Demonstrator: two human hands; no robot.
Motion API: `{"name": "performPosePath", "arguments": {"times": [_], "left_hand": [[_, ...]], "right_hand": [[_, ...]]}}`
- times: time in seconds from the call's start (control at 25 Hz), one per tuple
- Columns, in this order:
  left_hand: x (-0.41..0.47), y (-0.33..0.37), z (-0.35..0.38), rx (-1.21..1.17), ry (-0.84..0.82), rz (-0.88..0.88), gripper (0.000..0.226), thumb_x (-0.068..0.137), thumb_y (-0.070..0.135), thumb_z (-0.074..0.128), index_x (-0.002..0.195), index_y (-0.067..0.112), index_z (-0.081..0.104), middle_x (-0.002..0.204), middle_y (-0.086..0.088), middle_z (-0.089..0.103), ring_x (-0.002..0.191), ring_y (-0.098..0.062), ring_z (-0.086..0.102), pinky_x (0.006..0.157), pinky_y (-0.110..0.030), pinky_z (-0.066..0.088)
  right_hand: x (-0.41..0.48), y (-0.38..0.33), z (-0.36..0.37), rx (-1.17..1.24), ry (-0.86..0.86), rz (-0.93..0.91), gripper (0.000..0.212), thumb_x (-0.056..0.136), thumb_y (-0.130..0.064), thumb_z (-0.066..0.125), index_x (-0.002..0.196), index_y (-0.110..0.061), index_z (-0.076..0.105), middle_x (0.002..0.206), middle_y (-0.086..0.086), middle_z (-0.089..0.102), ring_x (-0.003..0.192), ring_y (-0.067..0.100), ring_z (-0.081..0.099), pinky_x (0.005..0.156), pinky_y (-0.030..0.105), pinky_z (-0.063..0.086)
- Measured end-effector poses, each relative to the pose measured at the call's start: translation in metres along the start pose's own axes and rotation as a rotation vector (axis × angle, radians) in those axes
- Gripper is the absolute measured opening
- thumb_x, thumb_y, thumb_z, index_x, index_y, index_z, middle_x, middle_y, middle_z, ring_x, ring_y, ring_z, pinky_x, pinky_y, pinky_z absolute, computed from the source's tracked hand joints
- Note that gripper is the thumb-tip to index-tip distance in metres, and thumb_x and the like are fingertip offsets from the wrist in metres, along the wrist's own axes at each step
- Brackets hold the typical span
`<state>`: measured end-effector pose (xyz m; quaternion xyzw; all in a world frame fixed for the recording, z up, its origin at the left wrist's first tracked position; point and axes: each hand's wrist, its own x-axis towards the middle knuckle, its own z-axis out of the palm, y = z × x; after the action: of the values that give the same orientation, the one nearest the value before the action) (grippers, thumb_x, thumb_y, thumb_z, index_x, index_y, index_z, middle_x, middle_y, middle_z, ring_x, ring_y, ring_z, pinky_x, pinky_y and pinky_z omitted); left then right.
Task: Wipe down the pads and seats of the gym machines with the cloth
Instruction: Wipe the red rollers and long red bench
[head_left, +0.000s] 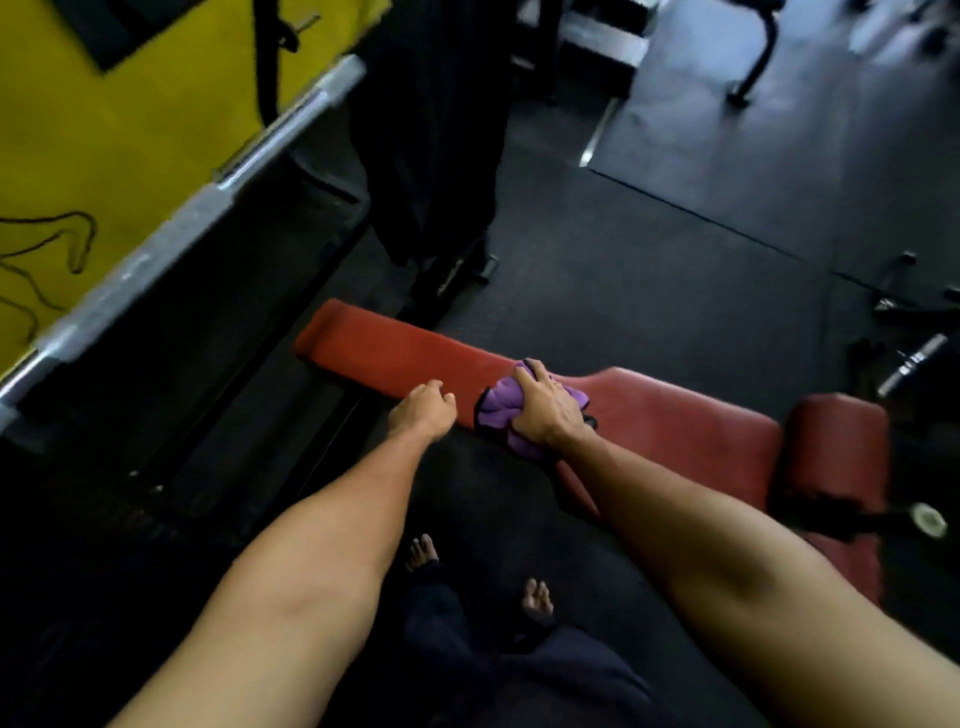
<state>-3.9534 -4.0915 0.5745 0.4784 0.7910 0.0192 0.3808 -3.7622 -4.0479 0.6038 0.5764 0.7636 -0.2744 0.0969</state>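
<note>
No readable text, brand or number anywhere. We check the red pad (649, 415) and purple cloth (498, 410), both plain. Yellow wall (104, 156) has black squiggles, not letters we can make out; pale round cap (928, 519) — too blurred for us to read.

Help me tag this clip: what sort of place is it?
Most likely a gym: a red padded bench, a steel barbell racked beside it, and dark rubber floor mats underfoot.
</note>
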Motion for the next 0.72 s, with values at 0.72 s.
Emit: {"name": "performPosePath", "arguments": {"times": [0.72], "left_hand": [[-0.254,0.306,0.257,0.411,-0.056,0.705,0.04,0.099,0.036,0.037,0.124,0.015,0.06,0.135,-0.013,0.06,0.121,-0.033,0.058,0.095,-0.042,0.047]], "right_hand": [[-0.37,0.314,0.002,0.387,0.472,0.581,0.07,0.083,-0.013,0.067,0.145,-0.026,0.037,0.148,0.005,0.046,0.123,0.041,0.058,0.096,0.043,0.047]]}}
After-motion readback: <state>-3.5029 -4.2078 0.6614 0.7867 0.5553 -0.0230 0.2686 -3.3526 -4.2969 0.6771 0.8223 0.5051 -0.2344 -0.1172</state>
